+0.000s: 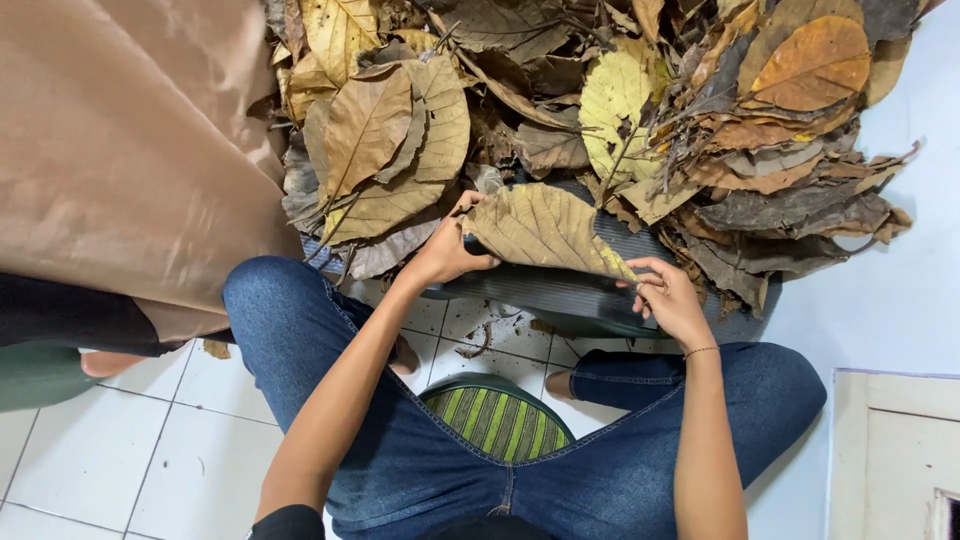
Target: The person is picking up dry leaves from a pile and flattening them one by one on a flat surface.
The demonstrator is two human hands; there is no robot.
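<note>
A large dry brown leaf (545,230) with yellowish patches is stretched between my hands. My left hand (450,248) grips its left end, fingers curled over the edge. My right hand (668,298) pinches its pointed right tip. The leaf lies over a dark grey ribbed mat (560,290) that rests in front of my knees. Behind it spreads a big heap of dry leaves (600,110), brown, yellow and orange. I sit on a green striped stool (497,418), legs in blue jeans apart.
A tan cloth (130,150), worn by a person at my left, hangs close to the heap; a bare foot (105,362) shows below it. White floor tiles (150,440) lie beneath. A pale board (895,450) sits at lower right.
</note>
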